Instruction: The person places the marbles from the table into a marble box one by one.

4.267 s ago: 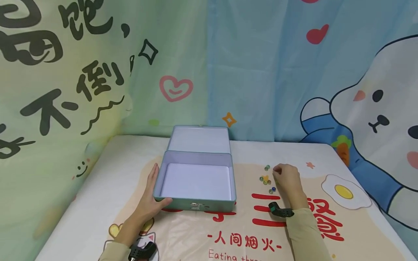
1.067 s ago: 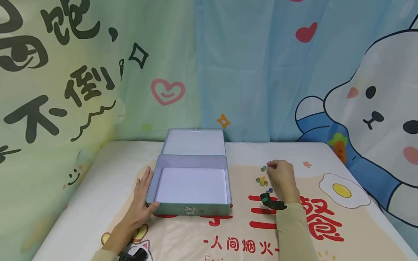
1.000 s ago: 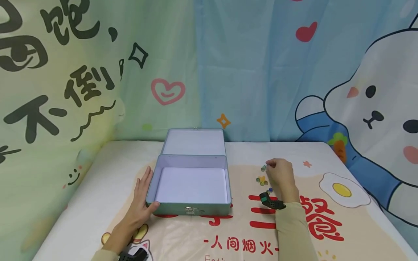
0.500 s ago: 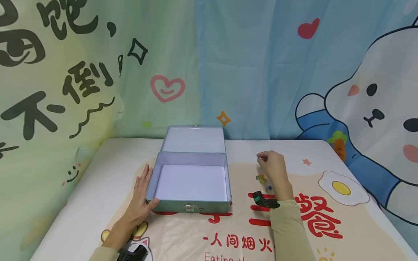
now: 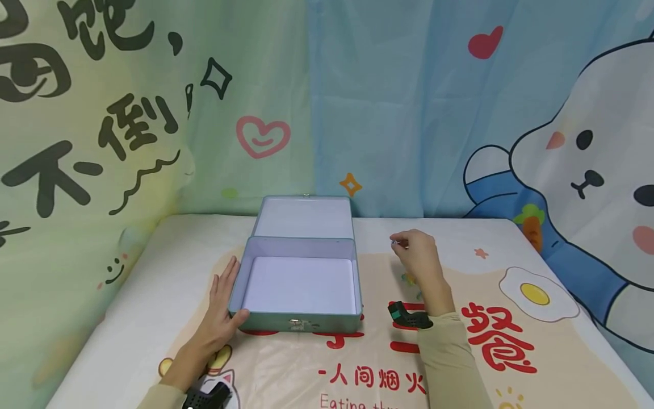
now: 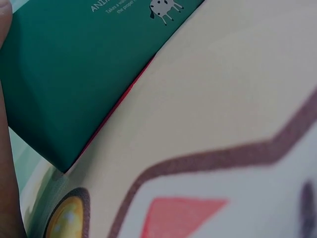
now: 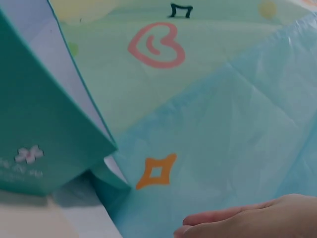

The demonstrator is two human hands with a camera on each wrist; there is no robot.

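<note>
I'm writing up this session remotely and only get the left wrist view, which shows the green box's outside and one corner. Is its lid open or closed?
Observer: Open: the head view shows the lid of the green box tipped back on the far side.
Operator: What's happening to the right of it?
Observer: The right hand pinches a small shiny piece.
Operator: Anything lying on the table there?
Observer: Yes, small beads lie on the printed cloth, partly hidden.

Left hand (image 5: 218, 316) touches the box (image 5: 332, 324); right hand (image 5: 418, 258) pinches a marble (image 5: 394, 243), perhaps.
</note>
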